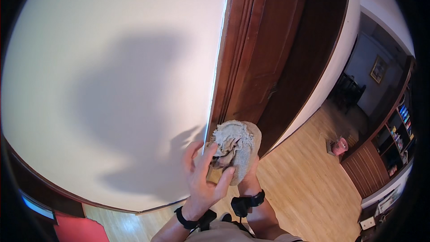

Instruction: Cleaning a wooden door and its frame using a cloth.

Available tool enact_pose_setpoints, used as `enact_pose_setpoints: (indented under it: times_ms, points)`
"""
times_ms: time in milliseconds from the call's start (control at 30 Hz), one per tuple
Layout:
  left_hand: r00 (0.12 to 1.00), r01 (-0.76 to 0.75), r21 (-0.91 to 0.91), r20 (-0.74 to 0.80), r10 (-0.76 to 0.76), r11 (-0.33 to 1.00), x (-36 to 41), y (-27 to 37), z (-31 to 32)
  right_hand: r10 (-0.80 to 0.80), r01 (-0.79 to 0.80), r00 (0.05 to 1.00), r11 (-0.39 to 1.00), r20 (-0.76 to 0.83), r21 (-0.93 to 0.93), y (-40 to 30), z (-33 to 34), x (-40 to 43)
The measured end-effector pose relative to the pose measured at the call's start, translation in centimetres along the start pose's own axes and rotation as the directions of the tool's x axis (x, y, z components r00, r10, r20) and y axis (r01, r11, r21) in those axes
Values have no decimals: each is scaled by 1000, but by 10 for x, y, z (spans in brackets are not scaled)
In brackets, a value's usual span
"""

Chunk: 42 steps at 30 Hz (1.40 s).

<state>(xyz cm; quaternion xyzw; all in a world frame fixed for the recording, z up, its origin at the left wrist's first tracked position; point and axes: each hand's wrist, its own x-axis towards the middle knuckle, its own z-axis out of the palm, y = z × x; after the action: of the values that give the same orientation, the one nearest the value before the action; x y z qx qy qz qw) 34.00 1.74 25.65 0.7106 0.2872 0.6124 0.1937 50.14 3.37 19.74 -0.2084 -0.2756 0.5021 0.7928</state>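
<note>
A crumpled grey rag (247, 141) with frayed edges is bunched up in front of me, beside the dark wooden door frame. My right hand (251, 174) holds it from behind and below; the rag hides most of those fingers. My left hand (205, 178) is at the rag's left side with its fingers spread. Its index fingertip and thumb overlap the rag's edge, and I cannot tell whether they touch it. Each wrist wears a black strap with a small black device.
A pale wall (117, 107) bearing my shadow fills the left side. The brown panelled door (268, 40) adjoins it. On the right, a pink bin (340, 146) stands on the wood floor (302, 181) near a shelf unit (364, 176). A red surface (79, 227) lies lower left.
</note>
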Motion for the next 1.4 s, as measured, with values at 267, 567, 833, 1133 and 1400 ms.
enact_pose_setpoints:
  times_ms: [267, 567, 833, 1133, 1400]
  points:
    - [998, 59, -204, -8, -62, 977, -13, -21, 27, 24, -30, 997, 996, -74, -87, 6, 9, -11]
    - [999, -18, -82, -42, 14, 996, -12, -30, 27, -302, 273, 953, 901, -35, -338, -20, 45, -12]
    - [984, -47, 51, 172, 38, 998, -11, -23, 32, -59, 58, 998, 958, 5, -282, -26, 34, -23]
    - [986, -134, -25, -100, 131, 991, 9, -14, 38, -281, 368, 929, 774, 242, -515, -40, 57, -1]
    - [977, -125, 169, -150, 151, 978, 33, -38, 43, -489, 513, 816, 366, 308, -776, -28, 51, 33]
